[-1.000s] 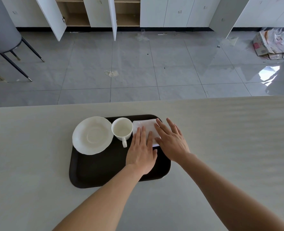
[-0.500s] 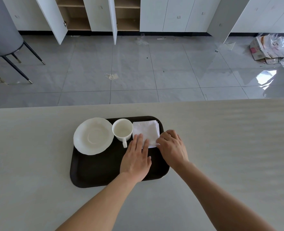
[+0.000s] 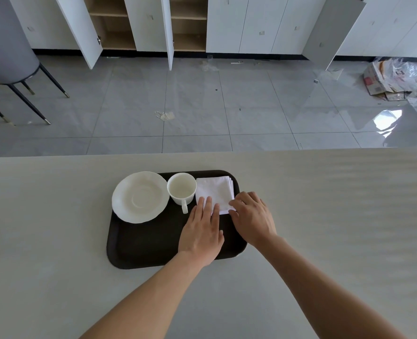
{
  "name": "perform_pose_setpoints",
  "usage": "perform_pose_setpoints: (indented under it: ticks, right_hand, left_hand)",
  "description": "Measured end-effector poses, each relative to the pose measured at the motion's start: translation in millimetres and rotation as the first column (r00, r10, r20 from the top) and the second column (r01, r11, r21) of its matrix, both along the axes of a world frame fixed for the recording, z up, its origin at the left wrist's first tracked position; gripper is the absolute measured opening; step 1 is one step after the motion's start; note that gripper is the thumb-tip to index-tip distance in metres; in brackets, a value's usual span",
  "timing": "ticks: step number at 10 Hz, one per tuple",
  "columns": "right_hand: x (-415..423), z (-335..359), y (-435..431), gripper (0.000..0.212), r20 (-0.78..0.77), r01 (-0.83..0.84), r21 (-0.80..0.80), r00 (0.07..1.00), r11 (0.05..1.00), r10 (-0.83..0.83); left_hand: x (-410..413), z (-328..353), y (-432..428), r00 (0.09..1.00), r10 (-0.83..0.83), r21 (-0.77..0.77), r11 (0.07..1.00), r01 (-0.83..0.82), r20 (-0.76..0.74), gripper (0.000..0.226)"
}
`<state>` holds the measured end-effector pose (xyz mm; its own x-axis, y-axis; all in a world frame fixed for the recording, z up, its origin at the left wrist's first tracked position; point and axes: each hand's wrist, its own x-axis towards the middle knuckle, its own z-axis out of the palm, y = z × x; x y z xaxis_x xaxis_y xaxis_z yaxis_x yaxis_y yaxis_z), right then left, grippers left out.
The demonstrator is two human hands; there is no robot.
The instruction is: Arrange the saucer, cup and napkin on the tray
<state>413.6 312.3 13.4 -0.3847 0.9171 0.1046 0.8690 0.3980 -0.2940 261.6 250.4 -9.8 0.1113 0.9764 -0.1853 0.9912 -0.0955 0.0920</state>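
A dark brown tray (image 3: 151, 243) lies on the pale table. At its far left rests a white saucer (image 3: 140, 196), overhanging the tray's left rim. A white cup (image 3: 181, 188) stands upright beside it, handle toward me. A folded white napkin (image 3: 214, 190) lies flat at the tray's far right. My left hand (image 3: 201, 231) lies flat, its fingertips on the napkin's near edge. My right hand (image 3: 252, 218) is curled, its fingertips at the napkin's near right corner; whether it pinches the corner is hidden.
The pale table (image 3: 325, 216) reaches past the tray on all sides; its far edge runs just behind the tray. Beyond it are a grey tiled floor, open white cabinets (image 3: 134, 23), chair legs (image 3: 26, 99) at left and a torn box (image 3: 386, 79) at right.
Both hands have slid back toward me off the napkin, uncovering most of it. My right hand went from flat to curled at the napkin's corner.
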Motion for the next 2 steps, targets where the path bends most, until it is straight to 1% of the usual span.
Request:
perform_pose_setpoints:
  ticks: [2]
  right_hand:
    - [-4.3,13.2,-11.3,0.017,-0.035,-0.028,0.042,0.999,0.999,0.03]
  left_hand:
    - [-3.0,25.5,-20.5,0.999,-0.048,0.101,0.994,0.05,-0.017,0.067]
